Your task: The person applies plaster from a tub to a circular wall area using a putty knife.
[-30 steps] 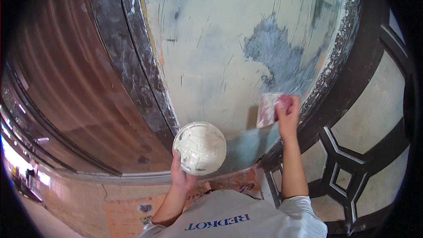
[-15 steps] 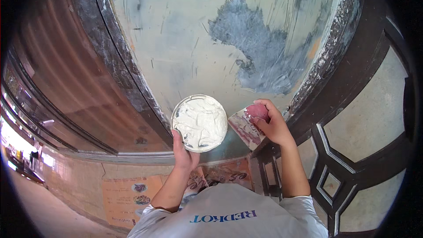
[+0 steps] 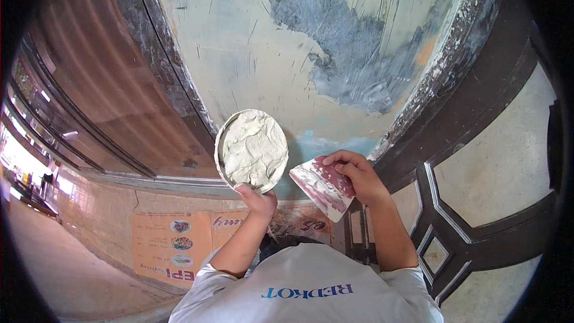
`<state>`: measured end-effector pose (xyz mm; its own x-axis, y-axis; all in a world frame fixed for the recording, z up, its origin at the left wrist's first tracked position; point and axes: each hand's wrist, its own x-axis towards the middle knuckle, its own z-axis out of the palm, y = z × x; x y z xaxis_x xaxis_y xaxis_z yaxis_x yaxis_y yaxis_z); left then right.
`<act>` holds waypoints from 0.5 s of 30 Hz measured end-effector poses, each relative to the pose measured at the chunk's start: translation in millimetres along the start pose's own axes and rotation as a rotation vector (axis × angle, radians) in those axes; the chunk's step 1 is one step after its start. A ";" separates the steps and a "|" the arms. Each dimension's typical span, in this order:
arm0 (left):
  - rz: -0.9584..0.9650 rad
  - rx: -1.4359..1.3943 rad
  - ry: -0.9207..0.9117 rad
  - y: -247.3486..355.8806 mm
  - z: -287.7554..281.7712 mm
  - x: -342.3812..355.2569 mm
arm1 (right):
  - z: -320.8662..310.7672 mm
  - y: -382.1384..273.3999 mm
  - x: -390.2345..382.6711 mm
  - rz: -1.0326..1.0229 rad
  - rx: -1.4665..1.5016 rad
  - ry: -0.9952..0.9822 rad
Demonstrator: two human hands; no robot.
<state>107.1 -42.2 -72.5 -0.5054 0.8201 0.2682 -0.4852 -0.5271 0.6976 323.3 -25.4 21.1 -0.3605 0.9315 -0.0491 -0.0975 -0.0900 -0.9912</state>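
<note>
In my left hand [image 3: 259, 202] is a round tub lid or shallow dish heaped with off-white putty [image 3: 254, 149]; my thumb shows at its near rim and the other fingers are hidden beneath. My right hand [image 3: 360, 179] grips a putty spreader [image 3: 326, 188], a flat reddish blade smeared with white putty along its lower half. The spreader is just right of the dish, apart from it. Beyond both hands stands a wall panel [image 3: 233, 54] with pale, scraped filler and a large bluish-grey patch [image 3: 347, 48].
Dark, paint-flecked frames border the panel on both sides. At right is a dark door or screen [image 3: 445, 191] with pale panes; at left, brown glazed panels [image 3: 113, 84]. A printed orange banner [image 3: 170, 242] lies on the tiled floor [image 3: 89, 227] below.
The putty dish has moved left and tilted. My right hand has lowered the spreader and turned it, so more white putty shows on its blade. The view has shifted slightly.
</note>
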 end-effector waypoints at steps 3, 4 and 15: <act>0.122 -0.089 0.016 -41.2 -37.3 -2.3 | 2.5 4.8 1.2 0.014 0.043 -0.025; 0.181 -0.133 0.021 -53.8 -49.5 -2.1 | 2.7 9.9 3.7 0.026 0.053 -0.016; 0.634 1.289 -0.424 -78.5 -100.6 -49.2 | 16.6 -7.6 4.1 -0.267 -0.284 0.257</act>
<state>98.3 -63.5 -207.3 -0.0370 0.6577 0.7524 0.7893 -0.4425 0.4257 307.2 -26.7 30.5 -0.1118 0.9694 0.2186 0.1150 0.2311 -0.9661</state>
